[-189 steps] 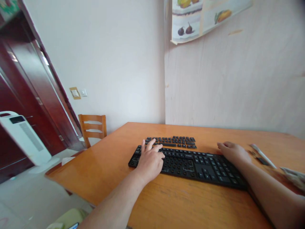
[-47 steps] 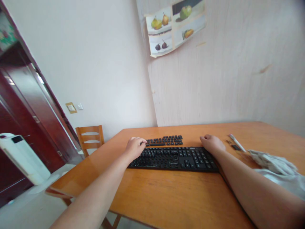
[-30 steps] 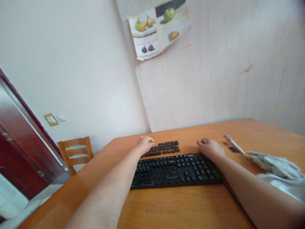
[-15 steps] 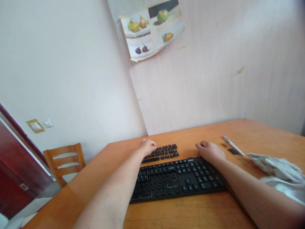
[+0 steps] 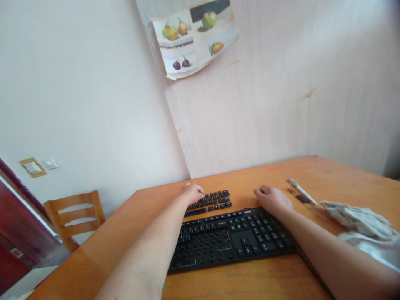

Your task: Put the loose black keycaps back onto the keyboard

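A black keyboard [image 5: 233, 237] lies on the table in front of me, with bare key sockets across its left and middle part and keycaps still on its right side. Behind it, loose black keycaps [image 5: 215, 201] are laid out in rows. My left hand [image 5: 193, 193] is over the left end of those rows, fingers bent together at the keycaps; anything in the pinch is too small to make out. My right hand [image 5: 274, 200] rests at the keyboard's far right corner with fingers curled inward. Its palm and whatever might be inside are hidden.
On the right of the wooden table [image 5: 228, 279] lie a white brush-like stick [image 5: 303, 191], a small dark tool with thin wires [image 5: 302, 198] and a crumpled grey cloth [image 5: 356, 216]. A chair [image 5: 76, 216] stands at the left edge. Fruit pictures [image 5: 195, 39] hang on the wall.
The view has shifted slightly, so the scene sits a little further left. Both hands keep nearly the same place and pose relative to the keyboard and keycaps.
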Demonstrator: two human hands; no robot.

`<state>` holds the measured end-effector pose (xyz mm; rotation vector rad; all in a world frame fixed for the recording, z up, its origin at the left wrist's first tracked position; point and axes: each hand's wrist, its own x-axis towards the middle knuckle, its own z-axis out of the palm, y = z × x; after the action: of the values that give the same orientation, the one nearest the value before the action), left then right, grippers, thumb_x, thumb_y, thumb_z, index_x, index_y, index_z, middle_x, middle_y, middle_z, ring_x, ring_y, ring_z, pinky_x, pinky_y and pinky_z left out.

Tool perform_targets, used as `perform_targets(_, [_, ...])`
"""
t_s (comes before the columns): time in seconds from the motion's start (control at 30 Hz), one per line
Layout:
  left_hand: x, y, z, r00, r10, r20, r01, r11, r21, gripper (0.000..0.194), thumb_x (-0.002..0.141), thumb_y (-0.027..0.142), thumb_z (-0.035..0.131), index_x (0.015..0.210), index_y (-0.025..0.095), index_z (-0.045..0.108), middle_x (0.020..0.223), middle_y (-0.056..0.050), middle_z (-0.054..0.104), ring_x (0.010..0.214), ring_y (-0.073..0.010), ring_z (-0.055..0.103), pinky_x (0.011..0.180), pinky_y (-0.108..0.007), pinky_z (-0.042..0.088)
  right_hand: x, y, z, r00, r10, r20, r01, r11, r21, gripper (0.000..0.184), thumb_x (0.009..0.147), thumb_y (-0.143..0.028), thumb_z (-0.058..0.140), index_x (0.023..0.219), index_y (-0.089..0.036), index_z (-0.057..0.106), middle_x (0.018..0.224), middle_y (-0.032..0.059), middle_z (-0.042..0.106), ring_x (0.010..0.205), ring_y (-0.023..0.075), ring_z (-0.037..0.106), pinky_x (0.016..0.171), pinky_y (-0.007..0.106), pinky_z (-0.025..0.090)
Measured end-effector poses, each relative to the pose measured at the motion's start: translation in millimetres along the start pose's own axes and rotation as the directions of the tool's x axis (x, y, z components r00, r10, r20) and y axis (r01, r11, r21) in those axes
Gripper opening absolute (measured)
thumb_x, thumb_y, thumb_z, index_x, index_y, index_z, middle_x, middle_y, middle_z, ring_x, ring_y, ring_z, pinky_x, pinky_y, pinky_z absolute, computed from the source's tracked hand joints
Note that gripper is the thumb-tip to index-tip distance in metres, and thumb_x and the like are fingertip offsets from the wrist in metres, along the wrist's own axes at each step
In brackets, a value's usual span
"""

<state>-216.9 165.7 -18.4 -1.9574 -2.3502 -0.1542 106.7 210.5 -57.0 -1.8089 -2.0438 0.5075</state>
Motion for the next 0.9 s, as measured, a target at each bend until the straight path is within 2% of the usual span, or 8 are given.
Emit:
perform_targets(0.53, [1.2,1.4,1.2,1.000,0.002,-0.014,-0.002,1.000,-0.006,0.013,0.074,0.041,0.069,0.080,0.035,0.079,0.092,0.001,0.076,0.111,-0.0282,0.057,0.104,-0.045,0.038,-2.4,-2.0,-1.7,1.000,0.017,0.002,-0.017,1.000,-0.015,0.049,0.090,-0.057,0.031,0.085,-0.025,0.068,0.097,0.0116,0.072,0.095,0.0278,0.065,0.067,0.031,0.043])
perform_targets(0.8, [0.7,-2.1,1.1,1.000,0.000,-0.031,-0.001,1.000,-0.029,0.014,0.078,0.038,0.065,0.083,0.038,0.079,0.101,0.000,0.076,0.118,-0.0312,0.052,0.110,-0.061,0.023,-0.7,-1.2,-0.5,1.000,0.012,-0.007,-0.012,1.000,-0.010,0.049,0.090,-0.057,0.032,0.084,-0.025,0.069,0.094,0.0113,0.072,0.092,0.0277,0.065,0.066,0.032,0.043])
perform_targets(0.9, [0.4,-2.5,0.0,0.999,-0.009,-0.037,0.007,0.999,-0.036,0.014,0.077,0.038,0.065,0.083,0.038,0.078,0.103,0.000,0.075,0.117,-0.0312,0.052,0.110,-0.063,0.021,0.0,-0.6,0.1,1.000,0.015,-0.009,-0.015,1.000,0.000,0.049,0.090,-0.056,0.032,0.084,-0.025,0.069,0.094,0.0110,0.072,0.092,0.0271,0.065,0.067,0.031,0.043])
